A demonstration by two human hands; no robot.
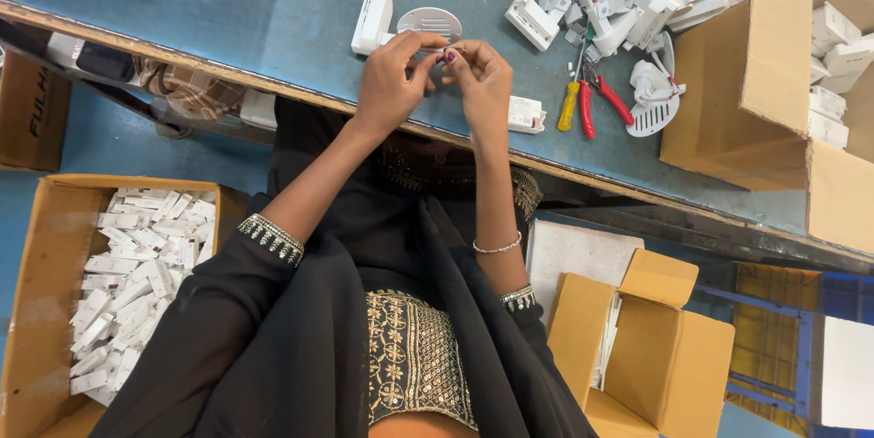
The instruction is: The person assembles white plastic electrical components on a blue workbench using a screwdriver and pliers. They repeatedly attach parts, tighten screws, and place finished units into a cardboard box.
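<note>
White plastic, probably, though too small to tell: tiny part (443, 56) pinched between left hand (393, 74) and right hand (481, 78), above blue table's (273, 28) near edge. Best kept steady, fingertips close, over the tabletop.

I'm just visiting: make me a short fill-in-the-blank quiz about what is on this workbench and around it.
1. The left hand and right hand meet above the ____ edge of the blue bench.
2. The pliers have ____ handles.
3. The screwdriver beside them has a ____ handle.
4. The floor box on the left holds small ____ parts.

Missing words: near; red; yellow; white
</note>
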